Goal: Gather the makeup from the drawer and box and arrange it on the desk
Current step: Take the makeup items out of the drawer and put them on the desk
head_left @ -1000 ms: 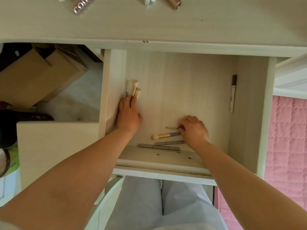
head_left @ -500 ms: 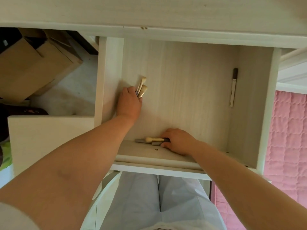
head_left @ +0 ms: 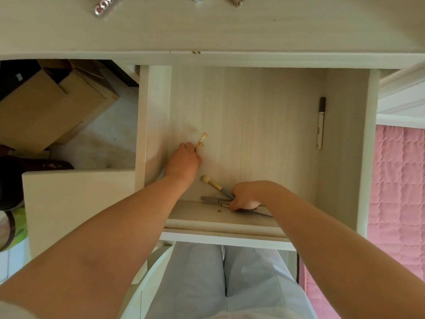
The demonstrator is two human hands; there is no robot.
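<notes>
Gathering midway: left hand [head_left: 184, 161] fingers clamped on small brushes [head_left: 201, 141], right hand [head_left: 247, 195] gripping brushes and pencils [head_left: 215, 186]; pen [head_left: 320, 123] left in drawer [head_left: 340, 134]; few items on counter [head_left: 230, 26].

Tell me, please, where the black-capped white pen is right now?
In the head view, the pen lies alone along the drawer's right wall, well beyond the right hand.

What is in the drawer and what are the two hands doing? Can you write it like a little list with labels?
place: open drawer under the desk
left hand: grips small brushes, tips poking out
right hand: grips a round-tipped brush and grey pencils at the drawer's front
left in drawer: one pen by the right wall
on desk: some makeup tubes, partly out of view
</notes>
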